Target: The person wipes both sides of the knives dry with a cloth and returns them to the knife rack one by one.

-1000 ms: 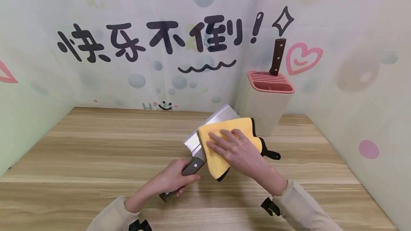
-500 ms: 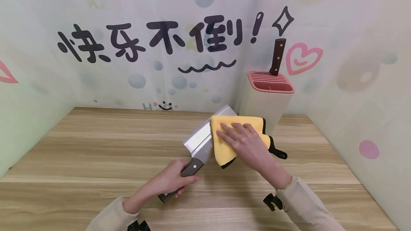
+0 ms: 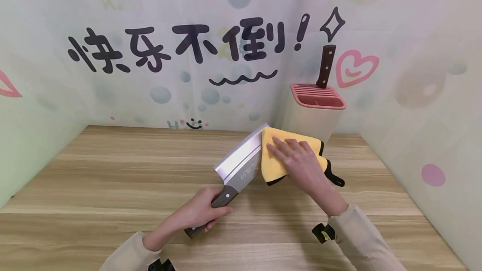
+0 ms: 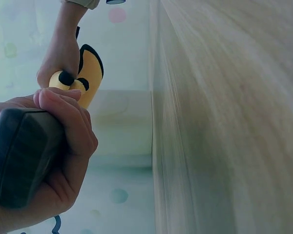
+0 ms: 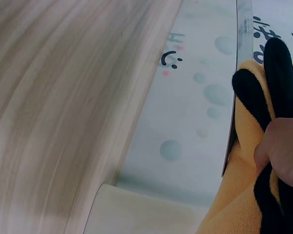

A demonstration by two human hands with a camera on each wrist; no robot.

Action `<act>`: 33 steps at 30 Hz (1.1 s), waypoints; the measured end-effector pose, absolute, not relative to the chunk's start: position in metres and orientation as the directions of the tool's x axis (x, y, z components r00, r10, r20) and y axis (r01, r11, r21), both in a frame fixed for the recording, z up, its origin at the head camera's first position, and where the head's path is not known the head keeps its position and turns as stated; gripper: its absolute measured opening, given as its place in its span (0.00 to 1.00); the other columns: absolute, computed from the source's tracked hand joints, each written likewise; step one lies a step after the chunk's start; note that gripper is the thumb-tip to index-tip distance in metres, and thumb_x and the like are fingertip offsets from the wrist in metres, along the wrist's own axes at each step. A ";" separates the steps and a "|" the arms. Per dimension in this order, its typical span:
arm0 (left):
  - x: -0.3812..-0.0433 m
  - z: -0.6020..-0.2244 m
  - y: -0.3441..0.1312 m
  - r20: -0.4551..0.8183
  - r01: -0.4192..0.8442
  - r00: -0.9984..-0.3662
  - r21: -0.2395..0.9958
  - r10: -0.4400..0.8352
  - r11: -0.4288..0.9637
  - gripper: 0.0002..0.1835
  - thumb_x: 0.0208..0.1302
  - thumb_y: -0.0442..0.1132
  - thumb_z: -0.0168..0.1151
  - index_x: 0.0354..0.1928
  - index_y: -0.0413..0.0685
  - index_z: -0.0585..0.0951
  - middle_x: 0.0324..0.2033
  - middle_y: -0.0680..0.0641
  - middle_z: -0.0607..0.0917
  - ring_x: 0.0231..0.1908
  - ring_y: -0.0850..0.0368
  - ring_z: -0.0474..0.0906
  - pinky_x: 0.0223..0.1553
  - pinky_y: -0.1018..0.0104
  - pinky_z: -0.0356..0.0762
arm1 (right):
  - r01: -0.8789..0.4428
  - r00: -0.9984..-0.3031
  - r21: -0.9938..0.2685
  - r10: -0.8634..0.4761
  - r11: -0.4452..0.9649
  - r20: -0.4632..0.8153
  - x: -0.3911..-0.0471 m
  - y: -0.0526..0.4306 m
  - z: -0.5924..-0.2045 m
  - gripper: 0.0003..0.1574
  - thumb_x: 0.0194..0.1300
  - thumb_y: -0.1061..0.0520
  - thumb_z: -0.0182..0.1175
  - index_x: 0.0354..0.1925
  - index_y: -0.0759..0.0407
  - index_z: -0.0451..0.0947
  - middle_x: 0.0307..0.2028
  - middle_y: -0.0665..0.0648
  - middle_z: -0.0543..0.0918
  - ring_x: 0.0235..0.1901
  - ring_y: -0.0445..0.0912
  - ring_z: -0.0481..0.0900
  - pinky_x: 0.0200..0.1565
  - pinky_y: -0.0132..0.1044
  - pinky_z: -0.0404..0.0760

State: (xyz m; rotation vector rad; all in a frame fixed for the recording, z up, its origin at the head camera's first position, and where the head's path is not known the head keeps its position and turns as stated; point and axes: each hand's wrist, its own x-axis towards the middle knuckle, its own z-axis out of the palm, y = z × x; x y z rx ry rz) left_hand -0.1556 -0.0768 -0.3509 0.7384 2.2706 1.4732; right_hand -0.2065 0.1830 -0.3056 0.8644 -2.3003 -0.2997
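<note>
Cloth (image 3: 275,170) has slid farther from my left hand (image 3: 203,210) along the cleaver (image 3: 241,165), right hand (image 3: 302,165) with it. Left fingers curl round the cleaver's handle, holding it above the worktop (image 3: 113,179). Right hand grips the cloth, fingers over it, against the blade's far part. Beyond my right hand: block (image 3: 313,121), knife (image 3: 326,66) in it.

Tabletop (image 3: 113,179) of striped pale wood grain. At its rear right, a cream knife block (image 3: 310,120) with a pink slotted top (image 3: 306,89); 1 dark handle (image 3: 325,67) with 3 rivets rises from it, leaning slightly. Backdrop (image 3: 132,108) behind: black lettering (image 3: 196,45), 1 pink heart outline (image 3: 355,69), bluish dots (image 3: 160,95).
</note>
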 end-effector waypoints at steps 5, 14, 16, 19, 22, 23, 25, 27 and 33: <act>-0.156 -0.351 -0.078 -0.001 0.241 -0.810 0.911 0.586 0.335 0.10 0.57 0.35 0.58 0.27 0.39 0.68 0.06 0.52 0.67 0.05 0.62 0.64 0.05 0.64 0.67 | -0.497 -0.576 0.402 -0.639 0.769 0.509 -0.209 0.187 -0.309 0.28 0.51 0.70 0.61 0.52 0.56 0.73 0.52 0.59 0.74 0.44 0.55 0.74 0.34 0.48 0.75; -0.156 -0.352 -0.078 -0.002 0.251 -0.811 0.902 0.586 0.350 0.09 0.57 0.35 0.59 0.27 0.39 0.69 0.06 0.52 0.68 0.05 0.63 0.64 0.05 0.64 0.67 | -0.468 -0.596 0.416 -0.627 0.779 0.502 -0.209 0.187 -0.308 0.27 0.51 0.69 0.61 0.51 0.55 0.74 0.52 0.58 0.75 0.44 0.55 0.74 0.36 0.49 0.75; -0.155 -0.352 -0.078 0.000 0.258 -0.810 0.898 0.587 0.356 0.09 0.57 0.36 0.59 0.27 0.39 0.69 0.06 0.52 0.68 0.05 0.63 0.64 0.05 0.65 0.67 | -0.460 -0.598 0.431 -0.630 0.776 0.495 -0.208 0.186 -0.307 0.27 0.51 0.69 0.60 0.51 0.55 0.74 0.52 0.58 0.75 0.45 0.56 0.74 0.37 0.49 0.75; -0.155 -0.351 -0.077 0.003 0.269 -0.809 0.891 0.588 0.365 0.10 0.57 0.36 0.59 0.27 0.39 0.69 0.06 0.53 0.68 0.05 0.63 0.64 0.05 0.65 0.67 | -0.452 -0.602 0.450 -0.636 0.770 0.484 -0.206 0.185 -0.305 0.28 0.51 0.70 0.60 0.51 0.54 0.74 0.52 0.57 0.75 0.45 0.56 0.74 0.37 0.49 0.75; -0.155 -0.351 -0.076 0.002 0.275 -0.807 0.886 0.590 0.373 0.10 0.57 0.36 0.58 0.26 0.39 0.69 0.06 0.53 0.68 0.05 0.64 0.64 0.06 0.65 0.67 | -0.450 -0.609 0.463 -0.642 0.764 0.466 -0.205 0.183 -0.305 0.28 0.50 0.70 0.61 0.52 0.54 0.75 0.53 0.57 0.74 0.46 0.56 0.73 0.39 0.49 0.75; -0.155 -0.351 -0.076 0.001 0.277 -0.807 0.885 0.591 0.375 0.10 0.57 0.36 0.58 0.26 0.39 0.69 0.06 0.53 0.68 0.05 0.64 0.64 0.06 0.65 0.67 | -0.450 -0.611 0.468 -0.644 0.761 0.460 -0.204 0.182 -0.304 0.29 0.50 0.70 0.61 0.52 0.54 0.75 0.53 0.57 0.74 0.46 0.56 0.73 0.39 0.49 0.75; -0.155 -0.350 -0.076 0.002 0.281 -0.806 0.881 0.591 0.380 0.10 0.57 0.35 0.58 0.26 0.39 0.68 0.06 0.53 0.68 0.05 0.64 0.65 0.06 0.65 0.67 | -0.451 -0.614 0.478 -0.650 0.754 0.447 -0.203 0.179 -0.304 0.29 0.50 0.70 0.62 0.52 0.54 0.74 0.54 0.57 0.74 0.46 0.56 0.73 0.40 0.48 0.75; -0.155 -0.350 -0.075 0.002 0.285 -0.806 0.878 0.592 0.385 0.10 0.57 0.36 0.58 0.26 0.39 0.68 0.06 0.53 0.68 0.05 0.64 0.65 0.06 0.66 0.67 | -0.452 -0.613 0.489 -0.658 0.746 0.437 -0.201 0.177 -0.303 0.29 0.49 0.69 0.62 0.52 0.54 0.74 0.54 0.57 0.73 0.46 0.56 0.72 0.41 0.48 0.74; -0.155 -0.349 -0.074 -0.007 0.282 -0.803 0.877 0.595 0.390 0.09 0.58 0.36 0.58 0.27 0.39 0.68 0.06 0.53 0.68 0.05 0.65 0.64 0.06 0.68 0.66 | -0.469 -0.579 0.526 -0.696 0.710 0.423 -0.196 0.169 -0.302 0.27 0.51 0.66 0.62 0.51 0.53 0.75 0.53 0.56 0.74 0.45 0.55 0.72 0.40 0.47 0.74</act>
